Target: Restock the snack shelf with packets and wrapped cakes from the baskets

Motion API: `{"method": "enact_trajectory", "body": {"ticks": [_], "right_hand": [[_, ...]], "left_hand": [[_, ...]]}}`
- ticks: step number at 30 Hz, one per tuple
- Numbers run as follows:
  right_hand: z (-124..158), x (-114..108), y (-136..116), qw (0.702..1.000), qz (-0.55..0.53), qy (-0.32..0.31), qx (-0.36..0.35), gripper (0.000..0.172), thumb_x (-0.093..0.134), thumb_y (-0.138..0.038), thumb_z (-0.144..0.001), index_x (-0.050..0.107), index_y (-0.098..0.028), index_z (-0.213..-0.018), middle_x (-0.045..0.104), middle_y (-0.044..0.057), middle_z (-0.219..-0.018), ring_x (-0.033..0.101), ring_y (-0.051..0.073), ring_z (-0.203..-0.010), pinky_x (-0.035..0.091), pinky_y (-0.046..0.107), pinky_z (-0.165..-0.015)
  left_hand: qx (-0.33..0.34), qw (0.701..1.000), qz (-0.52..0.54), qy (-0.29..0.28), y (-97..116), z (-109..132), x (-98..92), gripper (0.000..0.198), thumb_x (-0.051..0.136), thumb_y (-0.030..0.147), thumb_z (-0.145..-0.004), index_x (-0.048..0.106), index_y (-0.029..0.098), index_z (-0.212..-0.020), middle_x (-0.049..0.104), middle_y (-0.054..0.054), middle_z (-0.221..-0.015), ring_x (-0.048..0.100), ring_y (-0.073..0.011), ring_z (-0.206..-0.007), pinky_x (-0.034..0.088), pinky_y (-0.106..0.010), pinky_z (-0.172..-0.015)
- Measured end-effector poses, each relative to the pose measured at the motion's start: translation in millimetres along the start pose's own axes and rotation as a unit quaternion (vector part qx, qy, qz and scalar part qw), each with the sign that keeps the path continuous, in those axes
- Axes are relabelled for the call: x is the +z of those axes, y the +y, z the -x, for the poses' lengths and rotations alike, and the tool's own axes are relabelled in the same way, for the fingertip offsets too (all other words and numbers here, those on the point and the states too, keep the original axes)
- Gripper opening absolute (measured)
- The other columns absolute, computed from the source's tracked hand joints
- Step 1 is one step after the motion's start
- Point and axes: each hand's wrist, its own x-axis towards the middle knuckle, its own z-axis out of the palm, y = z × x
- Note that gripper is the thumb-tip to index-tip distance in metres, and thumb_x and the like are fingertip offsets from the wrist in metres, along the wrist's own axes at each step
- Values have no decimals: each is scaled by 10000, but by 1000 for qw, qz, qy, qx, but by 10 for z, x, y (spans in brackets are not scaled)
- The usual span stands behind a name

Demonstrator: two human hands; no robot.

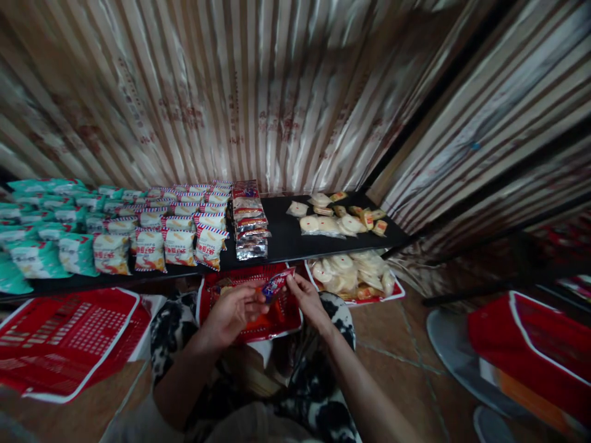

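Between my hands, above a red basket (295, 320), is a small shiny red and blue snack packet (276, 285), tilted up to the right. My right hand (308, 301) pinches its upper right end between thumb and fingers. The curled fingers of my left hand (237, 312) close on its lower left end. A row of red and silver packets (250, 224) stands on the black shelf (286, 243) just beyond. What lies in the basket below is mostly hidden by my hands.
White snack bags (180, 247) and teal bags (39, 258) stand in rows on the shelf's left. Pale round wrapped snacks (323, 225) lie on its right. Another basket of wrapped snacks (351, 274) sits below. Red bags (69, 335) lie at left; a striped sheet (249, 92) hangs behind.
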Motion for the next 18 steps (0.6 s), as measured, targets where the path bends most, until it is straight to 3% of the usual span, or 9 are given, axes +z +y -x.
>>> {"method": "enact_trajectory", "body": {"ticks": [3,6,11,14,18], "right_hand": [[10,36,-153,999,-47,4,4,411,671,-564,-659,538,-179,-598,541,-50,-537,433,72,-472,346,207,-493],[9,69,-264,994,-112,-4,0,376,697,-510,-654,516,-186,-594,507,-62,-518,416,70,-471,336,201,-489],[-21,107,-329,983,-181,-23,7,249,672,-355,-649,492,-199,-576,447,-68,-492,424,87,-483,371,209,-524],[-19,156,-368,984,-174,-17,31,192,579,-354,-659,483,-211,-575,493,-35,-511,489,130,-534,417,248,-569],[3,221,-455,987,-154,-5,49,202,528,-378,-663,462,-218,-559,498,-17,-499,506,151,-533,444,272,-573]], "left_hand": [[61,996,-59,-14,90,122,-6,379,652,261,-673,616,155,-1035,610,-13,-631,582,-123,-520,352,-196,-442],[126,988,-91,22,123,127,-60,387,687,282,-625,633,143,-982,624,-15,-646,582,-121,-552,396,-202,-495],[168,970,-155,85,-9,-37,-160,288,699,303,-633,674,160,-882,680,-70,-905,615,-188,-878,462,-240,-740],[158,968,-193,32,-167,-91,-128,343,703,386,-655,682,173,-923,674,-74,-1023,582,-228,-1024,438,-287,-869],[94,980,-152,-83,-324,-26,34,384,715,473,-633,684,190,-889,692,-82,-928,626,-245,-924,468,-333,-838]]}}
